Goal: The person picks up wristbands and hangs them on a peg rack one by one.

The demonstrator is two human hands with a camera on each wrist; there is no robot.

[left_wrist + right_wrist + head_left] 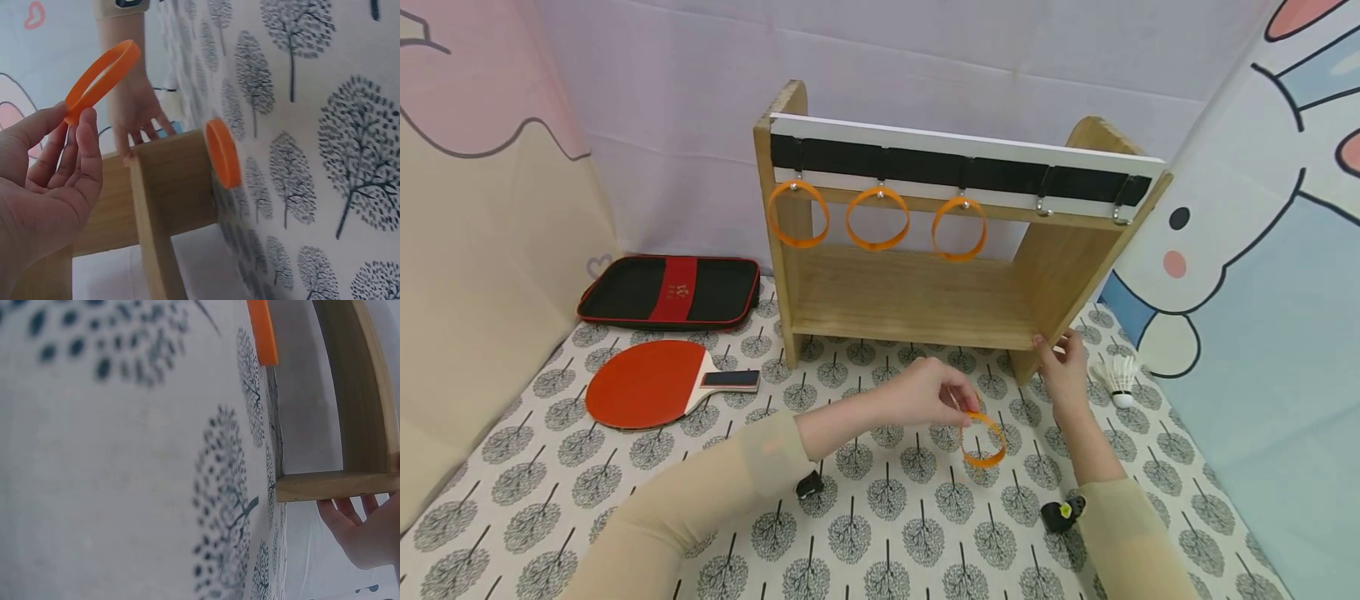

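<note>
From the head camera, the left hand pinches a thin orange plastic ring with its fingertips. The ring hangs just under the fingers, above the surface with a white cloth printed with grey trees. The right hand is a little to the right of the ring. Its straight fingers touch the bottom right corner of the light wooden rack with a black and white hook bar. Beyond both hands, three more orange rings hang from hooks on that bar. Far to the left of the left hand lie a red table tennis bat and a black and red zip case. Just right of the right hand sits a white shuttlecock.

From the left wrist camera, the left hand holds the ring between thumb and finger. Past it, the right hand rests on the wooden rack. One hanging ring shows beside the rack.

From the right wrist camera, the fingers of the right hand lie flat and apart against the rack's wooden edge. The tree cloth fills the left side. A bit of an orange ring shows at the top.
</note>
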